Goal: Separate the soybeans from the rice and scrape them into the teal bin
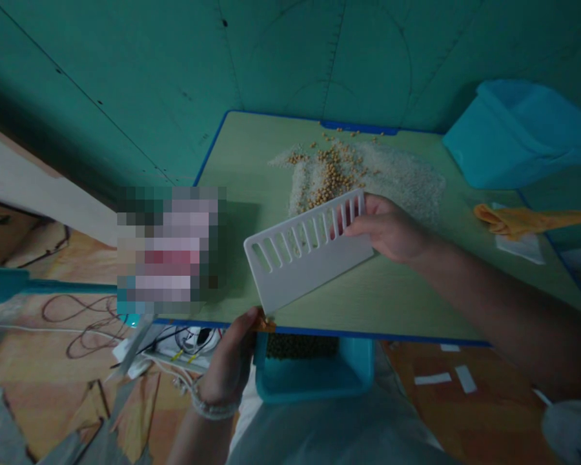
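While your right hand [392, 226] holds up a flat, rectangular white plastic panel with a row of slots [314, 268] over the near part of a pale green tabletop with a blue edge [256, 148], its fingers pinch the panel's right end: your thumb lies across the near face by the last slots, and the other fingers reach behind, partly showing through the openings. The panel tilts, its slotted long side away from you and its solid strip toward you, with the left end nearer to you than the gripped one. Its lower left corner comes down close to the thumb of your left hand [230, 355], which is at the table's near edge beside an open, rectangular turquoise plastic tray [356, 365]. Your left thumb points up toward that corner; the other left fingers are hidden, so whether they grip the tray's side cannot be told. The tray sits below the table edge, in front of your body, with small dark green beans [303, 347] in its far part. Beyond the panel, a loose heap of round tan beans [336, 168] lies on and among a spread of fine white grains [407, 181], with a few strays toward the far edge. To the right lies a crumpled orange cloth [513, 221], near an angular bright blue bin [523, 135] at the far right corner.
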Motion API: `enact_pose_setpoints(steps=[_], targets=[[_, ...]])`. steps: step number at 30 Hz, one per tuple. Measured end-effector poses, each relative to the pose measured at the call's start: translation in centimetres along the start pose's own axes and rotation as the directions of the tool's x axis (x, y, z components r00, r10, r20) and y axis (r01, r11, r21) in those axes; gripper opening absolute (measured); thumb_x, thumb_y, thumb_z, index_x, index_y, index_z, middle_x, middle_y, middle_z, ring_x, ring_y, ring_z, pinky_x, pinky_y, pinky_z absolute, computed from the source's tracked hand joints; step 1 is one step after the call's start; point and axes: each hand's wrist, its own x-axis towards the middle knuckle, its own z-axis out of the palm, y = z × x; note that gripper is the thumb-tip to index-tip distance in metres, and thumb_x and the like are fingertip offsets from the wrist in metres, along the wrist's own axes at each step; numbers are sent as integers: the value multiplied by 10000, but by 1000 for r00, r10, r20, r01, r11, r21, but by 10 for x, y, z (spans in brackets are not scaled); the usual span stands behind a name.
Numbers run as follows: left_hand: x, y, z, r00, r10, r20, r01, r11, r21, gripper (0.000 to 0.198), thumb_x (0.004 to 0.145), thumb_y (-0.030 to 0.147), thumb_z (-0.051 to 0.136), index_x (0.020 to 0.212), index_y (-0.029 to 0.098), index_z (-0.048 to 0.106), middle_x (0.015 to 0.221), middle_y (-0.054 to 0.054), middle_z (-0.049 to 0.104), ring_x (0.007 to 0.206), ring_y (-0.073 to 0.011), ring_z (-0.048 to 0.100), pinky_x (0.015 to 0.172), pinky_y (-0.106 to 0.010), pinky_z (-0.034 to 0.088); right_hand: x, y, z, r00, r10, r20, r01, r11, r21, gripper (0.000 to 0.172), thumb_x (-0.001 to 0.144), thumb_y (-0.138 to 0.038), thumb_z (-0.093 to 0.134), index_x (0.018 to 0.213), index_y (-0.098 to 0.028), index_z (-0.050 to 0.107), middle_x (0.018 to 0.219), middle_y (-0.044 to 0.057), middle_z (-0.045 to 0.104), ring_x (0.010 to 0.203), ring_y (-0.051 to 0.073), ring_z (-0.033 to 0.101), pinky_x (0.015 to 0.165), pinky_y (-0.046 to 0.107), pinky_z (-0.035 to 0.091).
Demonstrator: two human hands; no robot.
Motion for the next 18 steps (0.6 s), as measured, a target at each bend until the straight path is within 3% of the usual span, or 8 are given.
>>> enact_pose_setpoints(steps=[5, 8, 13, 15, 18], targets=[[0, 0, 1, 999, -5, -40, 5, 1000, 6, 287, 719, 337, 628, 923, 137, 656, 1004, -39, 700, 1067, -242, 566, 907, -292, 431, -11, 5, -3, 998, 37, -58, -37, 999, 5, 117, 561, -129, 610, 637, -212, 639, 609, -41, 638, 578, 133, 568, 578, 256, 432], [-1, 1, 3, 989, -48, -139, 46, 999, -20, 353, 652, 336, 692, 946, 150, 632, 881, -12, 712, 1038, -251, 583, 870, -303, 459, -22, 9, -4, 988, 95, -120, -91, 995, 46, 136, 556, -137, 617, 665, -213, 647, 615, -39, 650, 575, 135, 583, 570, 254, 437], [-4, 1, 9, 983, -48, -179, 24, 991, -133, 149, 651, 263, 691, 752, 175, 624, 1012, 12, 686, 1163, -204, 494, 909, -242, 432, -52, 14, -6, 943, 192, -273, -172, 980, 97, 152, 546, -162, 631, 680, -231, 657, 605, -24, 652, 544, 162, 578, 527, 284, 447], [-5, 2, 11, 979, -105, -177, 76, 984, -160, 138, 632, 279, 699, 683, 180, 619, 952, 3, 698, 1082, -216, 554, 816, -247, 481, -66, 16, -9, 922, 207, -328, -184, 978, 99, 123, 547, -187, 648, 655, -244, 659, 602, -15, 651, 558, 175, 586, 540, 300, 464], [-6, 3, 14, 964, -137, -229, 104, 983, -151, 160, 599, 306, 714, 619, 183, 614, 647, 8, 675, 706, -191, 643, 571, -251, 503, -86, 20, -15, 891, 279, -357, -240, 959, 150, 125, 540, -219, 687, 658, -257, 673, 619, 3, 668, 595, 201, 613, 575, 331, 493]])
